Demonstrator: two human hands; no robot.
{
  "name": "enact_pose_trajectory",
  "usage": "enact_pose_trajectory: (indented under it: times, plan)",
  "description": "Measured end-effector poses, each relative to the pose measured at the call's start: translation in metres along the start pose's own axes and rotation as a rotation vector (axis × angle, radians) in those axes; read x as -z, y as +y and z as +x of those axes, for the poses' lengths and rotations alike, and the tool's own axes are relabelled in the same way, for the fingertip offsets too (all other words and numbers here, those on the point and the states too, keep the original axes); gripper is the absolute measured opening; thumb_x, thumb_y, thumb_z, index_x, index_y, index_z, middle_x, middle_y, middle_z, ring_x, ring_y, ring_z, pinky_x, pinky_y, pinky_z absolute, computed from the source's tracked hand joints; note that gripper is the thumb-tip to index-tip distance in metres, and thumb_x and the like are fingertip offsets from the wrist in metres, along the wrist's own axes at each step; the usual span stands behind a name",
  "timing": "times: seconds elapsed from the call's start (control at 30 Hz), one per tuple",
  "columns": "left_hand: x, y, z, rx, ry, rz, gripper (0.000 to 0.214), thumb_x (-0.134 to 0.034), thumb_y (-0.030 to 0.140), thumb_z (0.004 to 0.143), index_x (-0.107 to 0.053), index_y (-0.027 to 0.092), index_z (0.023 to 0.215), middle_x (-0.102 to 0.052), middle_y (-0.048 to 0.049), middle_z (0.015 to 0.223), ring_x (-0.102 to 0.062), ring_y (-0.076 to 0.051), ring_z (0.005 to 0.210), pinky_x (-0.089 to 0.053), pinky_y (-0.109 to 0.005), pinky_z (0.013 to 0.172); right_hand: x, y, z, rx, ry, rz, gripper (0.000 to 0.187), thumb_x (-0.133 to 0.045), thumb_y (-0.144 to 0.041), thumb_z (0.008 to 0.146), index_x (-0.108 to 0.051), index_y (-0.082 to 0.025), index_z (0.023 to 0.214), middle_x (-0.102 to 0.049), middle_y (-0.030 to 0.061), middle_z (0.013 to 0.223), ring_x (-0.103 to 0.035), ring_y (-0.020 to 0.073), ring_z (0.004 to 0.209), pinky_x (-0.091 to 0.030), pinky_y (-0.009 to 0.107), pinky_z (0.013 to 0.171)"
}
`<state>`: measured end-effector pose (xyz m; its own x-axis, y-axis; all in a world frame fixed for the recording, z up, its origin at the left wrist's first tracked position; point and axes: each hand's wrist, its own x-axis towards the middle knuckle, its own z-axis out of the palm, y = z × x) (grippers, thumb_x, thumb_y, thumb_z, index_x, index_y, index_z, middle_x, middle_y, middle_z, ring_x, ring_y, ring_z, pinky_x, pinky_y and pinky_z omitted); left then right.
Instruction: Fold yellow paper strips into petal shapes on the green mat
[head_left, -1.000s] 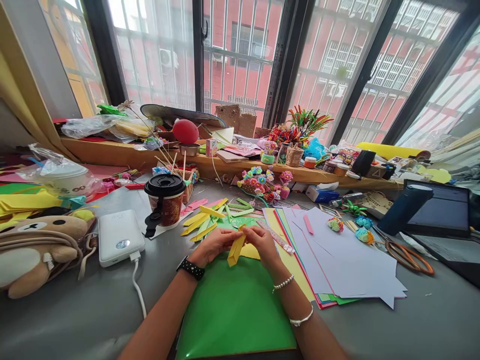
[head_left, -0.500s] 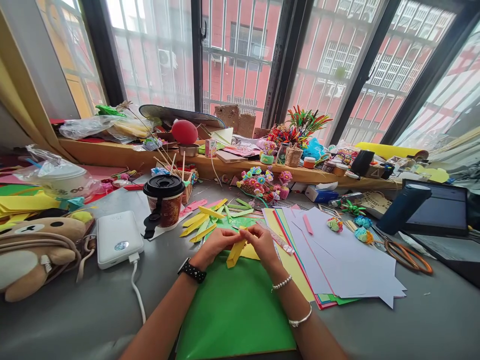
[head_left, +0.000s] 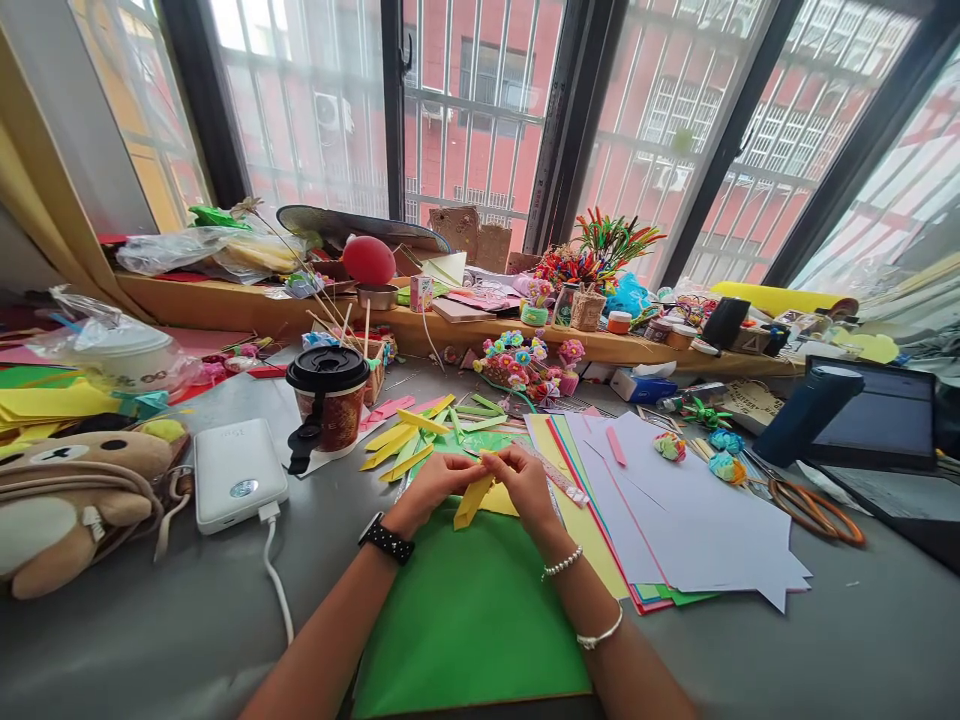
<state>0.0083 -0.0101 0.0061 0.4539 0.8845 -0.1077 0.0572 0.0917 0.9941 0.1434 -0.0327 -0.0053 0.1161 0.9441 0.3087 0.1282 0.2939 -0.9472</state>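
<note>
1. Cord [head_left: 52, 482] crosses a brown plush toy [head_left: 124, 512] at the far left; yellow paper [head_left: 52, 402] lies behind it.
2. Next comes a white power bank [head_left: 240, 470], with a white cable [head_left: 276, 575] plugged into its near edge.
3. A brown cup [head_left: 343, 415] stands upright beyond that, topped by a black lid [head_left: 328, 368].
4. Yellow folded pieces [head_left: 390, 435] lie heaped near the cup, with green strips [head_left: 484, 412] beside them.
5. The left hand [head_left: 433, 488], a dark watch strap [head_left: 386, 540] at its wrist, closes thumb and fingertips on one end of a yellow folded strip [head_left: 470, 508].
6. That strip is between the hands, tilted, its free end pointing down over a green sheet [head_left: 472, 620].
7. The right hand [head_left: 529, 488], wearing a beaded bracelet [head_left: 562, 565], pinches the same upper end; the fingertips of both hands nearly meet, and their exact contact is too small to tell.
8. White sheets [head_left: 697, 530] spread over coloured ones, a pink strip [head_left: 616, 447] on top.
9. Orange-handled scissors [head_left: 821, 518] lie near a blue cylinder [head_left: 808, 415], which is in front of a laptop [head_left: 885, 410].
</note>
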Motion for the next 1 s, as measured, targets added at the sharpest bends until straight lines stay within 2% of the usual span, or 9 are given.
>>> enact_pose_trajectory:
  times: [0.3,0.43,0.53,0.63,0.8,1.0]
  plan:
    - [0.000,0.003,-0.002,0.033,-0.052,0.008,0.032,-0.067,0.039,0.052,-0.066,0.012,0.068,-0.065,-0.0046,0.069,-0.056,-0.014,0.063,-0.039,-0.022,0.057,0.001,0.004,0.002,-0.051,0.053,0.103,0.024,-0.059,-0.038,0.064,-0.061,-0.014,0.060,-0.052,-0.0006,0.056,-0.046,0.0100,0.052,-0.038,0.023,0.053]
    - [0.002,0.004,-0.001,0.037,0.025,0.040,0.030,-0.069,0.039,0.050,-0.064,0.012,0.061,-0.063,-0.0027,0.060,-0.053,-0.012,0.054,-0.039,-0.021,0.052,0.001,0.007,0.003,-0.093,0.118,0.156,0.028,-0.060,-0.042,0.062,-0.059,-0.014,0.059,-0.053,-0.0003,0.055,-0.044,0.0095,0.050,-0.038,0.023,0.050]
    - [0.006,0.003,0.001,-0.001,0.086,0.008,0.031,-0.070,0.039,0.049,-0.064,0.012,0.063,-0.063,-0.0029,0.061,-0.055,-0.013,0.057,-0.042,-0.023,0.057,0.002,0.007,0.004,-0.111,0.160,0.136,0.031,-0.059,-0.044,0.061,-0.059,-0.013,0.061,-0.053,0.0002,0.055,-0.044,0.0097,0.049,-0.038,0.023,0.048]
    - [0.010,0.003,0.001,-0.038,0.115,-0.003,0.031,-0.070,0.038,0.048,-0.064,0.012,0.064,-0.063,-0.0030,0.062,-0.057,-0.014,0.060,-0.045,-0.025,0.062,0.005,0.007,0.006,-0.111,0.128,0.094,0.030,-0.059,-0.043,0.061,-0.060,-0.014,0.064,-0.055,0.0011,0.059,-0.046,0.0105,0.051,-0.040,0.023,0.048]
    - [0.010,0.005,0.000,-0.041,0.113,0.063,0.032,-0.070,0.039,0.047,-0.066,0.012,0.064,-0.064,-0.0024,0.060,-0.058,-0.015,0.061,-0.046,-0.026,0.064,0.011,0.006,0.007,-0.105,0.005,0.031,0.026,-0.061,-0.040,0.060,-0.061,-0.013,0.063,-0.057,0.0018,0.060,-0.050,0.0123,0.055,-0.040,0.023,0.049]
    - [0.011,0.005,0.001,-0.035,0.203,-0.010,0.034,-0.071,0.036,0.048,-0.066,0.012,0.071,-0.065,-0.0036,0.064,-0.060,-0.015,0.062,-0.047,-0.025,0.064,0.011,0.011,0.009,-0.061,0.079,0.043,0.029,-0.059,-0.042,0.062,-0.062,-0.014,0.063,-0.054,0.0010,0.054,-0.047,0.0114,0.049,-0.038,0.024,0.047]
